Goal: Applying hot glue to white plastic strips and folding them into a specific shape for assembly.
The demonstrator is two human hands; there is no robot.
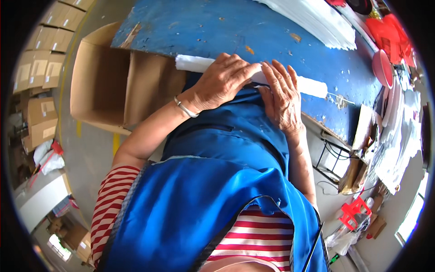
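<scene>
A long white rolled or folded strip (192, 63) lies along the near edge of a worn blue table (235, 27). My left hand (222, 81) rests on top of its middle, fingers curled down over it, a silver bracelet on the wrist. My right hand (283, 97) presses flat on the strip just to the right, fingers spread, and the strip's right end (312, 86) sticks out past it. I wear a blue apron (217, 190) over a red and white striped shirt.
An open brown cardboard box (102, 81) stands on the floor left of the table. A stack of white sheets (317, 20) lies at the table's far side. Red plastic items (389, 36) and a pink bowl sit at the right. More cartons (43, 68) line the left.
</scene>
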